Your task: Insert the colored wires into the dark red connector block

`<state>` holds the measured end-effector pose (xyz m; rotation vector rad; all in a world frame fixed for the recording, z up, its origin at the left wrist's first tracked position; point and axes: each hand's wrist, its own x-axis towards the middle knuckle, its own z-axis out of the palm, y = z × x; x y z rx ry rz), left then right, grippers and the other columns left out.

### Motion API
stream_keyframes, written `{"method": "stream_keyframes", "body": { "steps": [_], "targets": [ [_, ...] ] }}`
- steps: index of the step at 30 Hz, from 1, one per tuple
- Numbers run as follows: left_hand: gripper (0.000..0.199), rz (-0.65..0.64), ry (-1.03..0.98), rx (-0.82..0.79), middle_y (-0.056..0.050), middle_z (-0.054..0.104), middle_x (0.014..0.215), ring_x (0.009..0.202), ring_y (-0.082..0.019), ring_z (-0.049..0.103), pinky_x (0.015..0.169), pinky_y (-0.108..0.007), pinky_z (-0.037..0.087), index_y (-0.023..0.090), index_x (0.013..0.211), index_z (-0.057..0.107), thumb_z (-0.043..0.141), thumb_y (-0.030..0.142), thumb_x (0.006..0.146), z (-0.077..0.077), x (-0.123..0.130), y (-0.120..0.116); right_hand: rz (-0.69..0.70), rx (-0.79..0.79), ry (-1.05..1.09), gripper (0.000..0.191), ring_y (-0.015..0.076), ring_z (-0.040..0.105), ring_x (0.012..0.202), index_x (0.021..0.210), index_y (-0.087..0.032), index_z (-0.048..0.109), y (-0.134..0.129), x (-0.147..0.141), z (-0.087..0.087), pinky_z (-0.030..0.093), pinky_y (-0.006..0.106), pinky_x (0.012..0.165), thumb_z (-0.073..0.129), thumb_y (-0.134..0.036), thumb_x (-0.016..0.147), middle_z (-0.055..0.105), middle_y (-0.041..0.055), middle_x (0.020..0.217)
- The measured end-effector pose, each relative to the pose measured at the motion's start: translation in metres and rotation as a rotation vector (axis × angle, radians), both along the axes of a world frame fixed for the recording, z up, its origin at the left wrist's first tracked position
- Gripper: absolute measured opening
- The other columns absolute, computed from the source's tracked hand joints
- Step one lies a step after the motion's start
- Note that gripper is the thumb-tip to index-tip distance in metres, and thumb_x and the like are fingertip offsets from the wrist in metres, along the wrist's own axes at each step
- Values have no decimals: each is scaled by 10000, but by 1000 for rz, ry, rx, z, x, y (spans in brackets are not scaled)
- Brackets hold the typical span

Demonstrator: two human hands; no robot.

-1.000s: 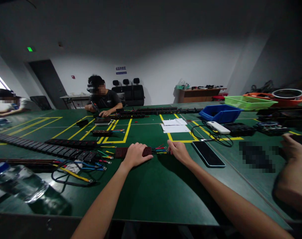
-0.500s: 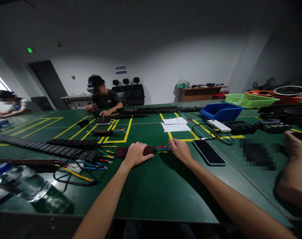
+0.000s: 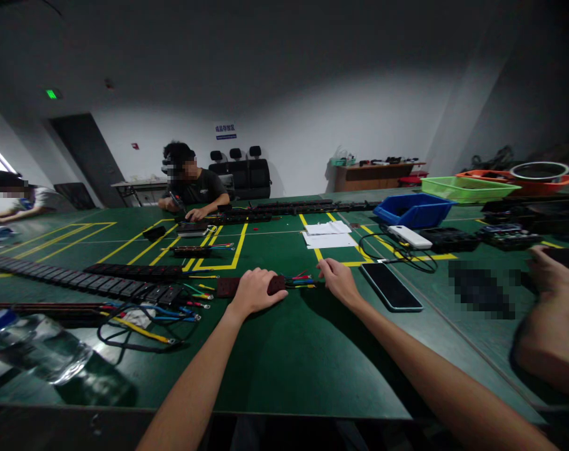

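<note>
My left hand (image 3: 256, 292) lies over a dark red slotted block (image 3: 277, 285), fingers wrapped across its top and the thumb along its near side. Several coloured wires (image 3: 302, 280) with metal lugs come out of the block's right end. At their tips is my right hand (image 3: 339, 282), fingers curled and pinched, seemingly on a wire; the exact contact is too small to see. Left of the block lie other wire ends (image 3: 204, 289) with ring lugs, belonging to long black strips (image 3: 101, 280). A phone (image 3: 391, 286) rests just right of my right hand.
A water bottle (image 3: 40, 344) stands at the near left. Papers (image 3: 328, 235), a white power bank with cable (image 3: 410, 237) and a blue bin (image 3: 413, 210) lie beyond. A co-worker (image 3: 197, 185) sits across the table; another person's hand (image 3: 554, 300) is at the right.
The view has shifted very slightly. Both my hands keep the same pose at the block and its wires.
</note>
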<state>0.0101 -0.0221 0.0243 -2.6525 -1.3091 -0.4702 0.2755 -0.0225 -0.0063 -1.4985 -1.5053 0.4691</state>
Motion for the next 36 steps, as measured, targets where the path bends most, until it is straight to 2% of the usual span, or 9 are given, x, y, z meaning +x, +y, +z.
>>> {"method": "stream_keyframes", "body": {
  "steps": [5,14,19,36],
  "targets": [
    [463,-1,0,14,-75,698,1011,918,-253,598,799,-384,411,223,1094,651,511,618,899,1,1,-2,-15,-35,-130,446,159,616,602,824,-215,672,0,2,-1,376,248,564,349,-478,984,690,19,718],
    [433,5,-13,-8,-73,700,1000,907,-244,597,792,-375,409,218,1067,659,511,590,901,3,1,-1,-11,-57,-301,450,174,637,712,810,-220,671,-6,-2,4,347,245,619,348,-458,1013,697,31,737],
    [441,-3,-8,3,-68,700,982,897,-244,600,775,-372,408,220,1057,660,514,604,897,1,0,1,-74,-79,-334,483,183,634,735,850,-216,693,-5,-1,4,338,246,615,322,-472,1024,705,54,789],
    [416,13,10,8,-55,706,960,884,-240,617,750,-354,396,230,1009,652,569,611,866,-1,2,5,-66,-91,-390,475,183,635,728,876,-217,704,-6,-2,4,355,249,632,328,-462,1031,698,55,763]
  ]
}}
